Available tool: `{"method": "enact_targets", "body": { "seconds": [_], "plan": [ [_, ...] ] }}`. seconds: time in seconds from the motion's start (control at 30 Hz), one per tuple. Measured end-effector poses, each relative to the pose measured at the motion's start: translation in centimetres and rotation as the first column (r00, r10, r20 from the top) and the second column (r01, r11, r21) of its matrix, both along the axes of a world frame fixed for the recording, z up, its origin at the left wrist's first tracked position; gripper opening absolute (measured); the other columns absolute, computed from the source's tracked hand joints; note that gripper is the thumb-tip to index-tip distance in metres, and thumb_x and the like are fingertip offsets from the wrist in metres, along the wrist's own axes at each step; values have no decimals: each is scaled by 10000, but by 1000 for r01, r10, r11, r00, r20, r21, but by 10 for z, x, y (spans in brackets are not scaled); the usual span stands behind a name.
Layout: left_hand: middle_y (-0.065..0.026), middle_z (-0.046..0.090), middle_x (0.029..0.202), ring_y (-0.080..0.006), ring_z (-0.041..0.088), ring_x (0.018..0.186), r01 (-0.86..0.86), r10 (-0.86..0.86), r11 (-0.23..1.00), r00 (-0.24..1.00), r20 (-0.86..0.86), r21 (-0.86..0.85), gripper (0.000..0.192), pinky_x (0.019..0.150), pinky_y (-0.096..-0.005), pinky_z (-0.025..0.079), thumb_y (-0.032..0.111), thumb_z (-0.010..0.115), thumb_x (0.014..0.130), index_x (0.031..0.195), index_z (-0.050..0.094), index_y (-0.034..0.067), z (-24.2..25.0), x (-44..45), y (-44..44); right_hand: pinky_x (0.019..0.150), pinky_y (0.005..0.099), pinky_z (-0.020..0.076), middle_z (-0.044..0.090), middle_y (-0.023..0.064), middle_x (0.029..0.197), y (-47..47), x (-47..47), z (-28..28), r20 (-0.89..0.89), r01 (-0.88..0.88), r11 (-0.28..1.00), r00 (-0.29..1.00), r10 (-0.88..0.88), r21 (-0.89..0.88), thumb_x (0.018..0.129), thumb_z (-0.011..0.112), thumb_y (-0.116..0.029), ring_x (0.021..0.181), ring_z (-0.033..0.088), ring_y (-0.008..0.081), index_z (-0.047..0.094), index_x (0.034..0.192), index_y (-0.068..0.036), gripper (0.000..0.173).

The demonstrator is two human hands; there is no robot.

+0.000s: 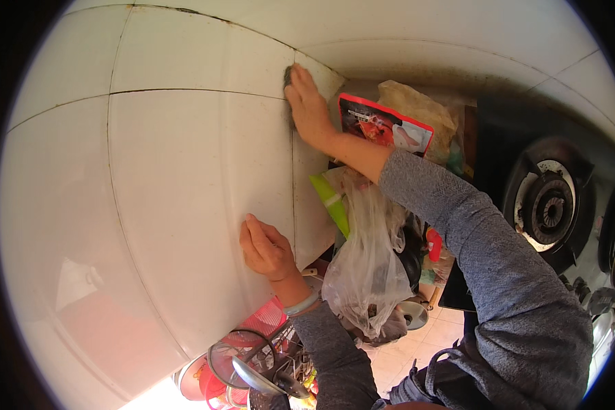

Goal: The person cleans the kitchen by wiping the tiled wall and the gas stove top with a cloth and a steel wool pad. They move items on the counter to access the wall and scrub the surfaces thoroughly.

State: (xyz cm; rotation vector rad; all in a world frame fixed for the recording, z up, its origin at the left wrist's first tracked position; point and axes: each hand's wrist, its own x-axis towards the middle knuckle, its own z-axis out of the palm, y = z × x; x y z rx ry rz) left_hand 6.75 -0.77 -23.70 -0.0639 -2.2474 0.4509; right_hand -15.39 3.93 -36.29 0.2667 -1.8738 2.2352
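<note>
My right hand (310,110) is raised to the white tiled wall (184,164), near its corner, and presses a dark scouring pad (288,77) flat against a tile joint. Most of the pad is hidden under the fingers. Lower down, my left hand (266,251) rests against the same wall with its fingers drawn together and curled. Nothing shows in it, though its palm side is hidden. A pale bangle (302,305) circles the left wrist. Below my right forearm hangs a bunched clear plastic bag (366,256).
A red-edged printed food packet (384,125) and a brown bag (420,110) stand in the corner. To the right is a black gas hob with a burner (551,212). Beneath my left arm, a wire rack (287,341) holds red baskets (256,325) and metal kitchenware. A pot lid (414,315) sits low down.
</note>
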Motion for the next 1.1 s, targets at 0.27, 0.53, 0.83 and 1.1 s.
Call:
{"method": "enact_targets", "body": {
  "seconds": [0.27,0.53,0.83,1.1],
  "plan": [
    [-207,647,964,-317,669,719,-3,2,1000,1000,29,3,245,542,-363,556,-89,638,851,1095,636,-66,3,-1,0,1183,458,194,286,323,1493,22,44,39,102,-146,988,985,141,41,1034,336,-217,1416,214,466,298,1414,139,522],
    [-207,649,966,-312,666,709,1,-1,1000,1000,19,-2,241,540,-363,551,-86,645,847,1087,639,-71,0,-1,-1,1177,377,201,244,271,1535,3,8,28,79,-9,994,997,0,112,1027,377,-203,1438,221,387,270,1434,113,526],
    [-198,649,963,-300,663,699,-12,12,999,1000,23,-30,246,537,-349,548,-78,652,844,1090,642,-67,2,-3,0,1073,484,324,412,308,1316,6,0,65,-85,146,979,984,-159,-142,952,420,-80,1221,393,459,448,1232,126,349],
    [-189,650,959,-299,665,693,-2,3,999,1000,14,-42,239,527,-349,548,-64,659,843,1081,643,-65,2,-4,-1,1129,465,267,359,287,1422,2,27,65,-145,-13,1000,989,9,-29,994,394,-121,1304,341,465,394,1323,134,416]
  ]
}}
